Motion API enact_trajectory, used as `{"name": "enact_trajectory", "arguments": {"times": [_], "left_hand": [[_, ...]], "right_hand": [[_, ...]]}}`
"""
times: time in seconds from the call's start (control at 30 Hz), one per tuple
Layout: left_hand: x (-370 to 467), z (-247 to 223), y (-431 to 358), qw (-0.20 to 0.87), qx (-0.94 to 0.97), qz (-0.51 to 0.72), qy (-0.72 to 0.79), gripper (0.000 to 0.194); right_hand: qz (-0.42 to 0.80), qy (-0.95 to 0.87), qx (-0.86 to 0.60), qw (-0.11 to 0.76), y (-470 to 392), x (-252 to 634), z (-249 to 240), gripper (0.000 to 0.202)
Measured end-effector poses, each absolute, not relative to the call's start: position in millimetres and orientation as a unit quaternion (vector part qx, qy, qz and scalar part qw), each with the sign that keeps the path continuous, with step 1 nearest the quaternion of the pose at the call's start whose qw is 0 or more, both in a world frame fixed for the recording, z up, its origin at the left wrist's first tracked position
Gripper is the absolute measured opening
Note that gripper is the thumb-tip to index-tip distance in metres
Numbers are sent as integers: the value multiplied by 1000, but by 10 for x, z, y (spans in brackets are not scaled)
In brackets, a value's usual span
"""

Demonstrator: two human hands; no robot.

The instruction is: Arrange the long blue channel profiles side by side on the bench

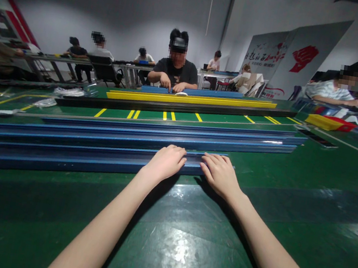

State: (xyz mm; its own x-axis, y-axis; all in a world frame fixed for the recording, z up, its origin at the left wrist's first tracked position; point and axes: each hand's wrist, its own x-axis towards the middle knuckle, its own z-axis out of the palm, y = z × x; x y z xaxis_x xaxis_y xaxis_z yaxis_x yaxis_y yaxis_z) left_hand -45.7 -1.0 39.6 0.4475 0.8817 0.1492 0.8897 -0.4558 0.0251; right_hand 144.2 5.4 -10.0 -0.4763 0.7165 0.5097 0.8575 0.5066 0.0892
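Clasping one blue rail (93, 159), left grip (168, 161) and right grip (219, 171) face one yellow rail (191, 101)

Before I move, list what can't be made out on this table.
All in the head view:
Nearest blue channel: left end cut off by the left picture edge.
Left grip: palm hidden by the back of the hand.
Right grip: palm likewise hidden, so how firmly either presses is unclear.
Flat dark object, right: surface details too small.
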Motion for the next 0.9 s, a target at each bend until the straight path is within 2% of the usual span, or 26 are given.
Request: {"name": "enact_trajectory", "arguments": {"times": [0.33, 0.53, 0.9], "left_hand": [[-550, 437, 7, 1, -836, -36, -548, 31], [-591, 488, -2, 27, -819, -24, -573, 31], [-462, 385, 2, -6, -861, -89, -501, 31]], "right_hand": [[-173, -823, -497, 213, 54, 1470, -67, 38], [-176, -802, -531, 209, 56, 1483, -66, 39], [-177, -825, -498, 200, 65, 1474, -79, 38]]}}
